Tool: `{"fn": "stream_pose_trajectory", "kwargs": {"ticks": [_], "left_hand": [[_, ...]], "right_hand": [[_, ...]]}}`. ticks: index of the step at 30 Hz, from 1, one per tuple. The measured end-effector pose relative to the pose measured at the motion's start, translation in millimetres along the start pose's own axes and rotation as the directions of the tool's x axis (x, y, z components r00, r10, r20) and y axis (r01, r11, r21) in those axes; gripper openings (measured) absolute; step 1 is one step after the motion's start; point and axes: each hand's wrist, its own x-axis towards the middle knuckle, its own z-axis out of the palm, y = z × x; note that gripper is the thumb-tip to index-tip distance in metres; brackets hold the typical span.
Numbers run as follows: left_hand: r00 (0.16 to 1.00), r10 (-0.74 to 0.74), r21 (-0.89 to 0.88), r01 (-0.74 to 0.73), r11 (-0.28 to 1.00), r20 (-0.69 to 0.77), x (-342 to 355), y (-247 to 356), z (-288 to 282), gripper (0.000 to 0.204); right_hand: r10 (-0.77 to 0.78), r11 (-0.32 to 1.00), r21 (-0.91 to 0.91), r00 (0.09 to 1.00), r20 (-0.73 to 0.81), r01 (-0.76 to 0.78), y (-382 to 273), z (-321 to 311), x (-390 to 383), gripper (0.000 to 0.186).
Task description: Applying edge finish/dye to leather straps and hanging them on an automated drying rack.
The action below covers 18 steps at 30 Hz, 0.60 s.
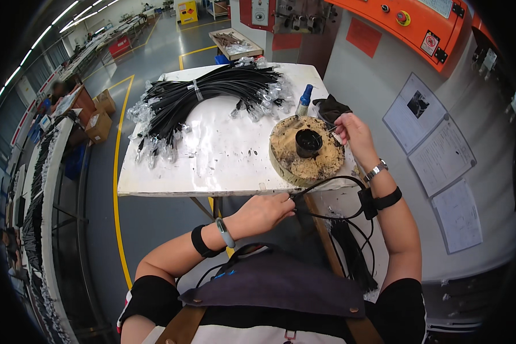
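My left hand (264,213) is closed around the end of a black cable (327,181), just off the table's front edge. The cable loops to the right toward my right forearm. My right hand (355,133) pinches a thin stick-like tool (332,128), whose kind is too small to make out. Below its fingers is a round, tan, crumbly-topped block (285,150) with black smears. Set into its middle is a small black cup (309,143) with dark contents. A blue-capped bottle (305,101) stands behind the block, beside a dark crumpled cloth (331,108).
A large bundle of black cables (206,89) with clear plastic-wrapped ends lies across the white table (223,166). More black cables (350,252) hang or lie below at the right. An orange machine panel (410,26) and a wall with papers (417,112) border the right side.
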Motion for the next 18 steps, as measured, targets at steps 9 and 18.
{"fn": "stream_pose_trajectory", "kwargs": {"ticks": [9,18], "left_hand": [[0.996,0.068,0.064,-0.064,0.996,-0.063,15.2,-2.3,-13.4,0.016],[0.985,0.153,0.098,-0.145,0.985,-0.086,30.0,3.8,-13.6,0.016]], "right_hand": [[0.185,0.851,0.517,0.974,-0.131,-0.092,-34.2,-34.4,-40.9,0.023],[0.222,0.894,0.418,0.97,-0.105,-0.159,-54.9,-24.9,-83.2,0.025]]}}
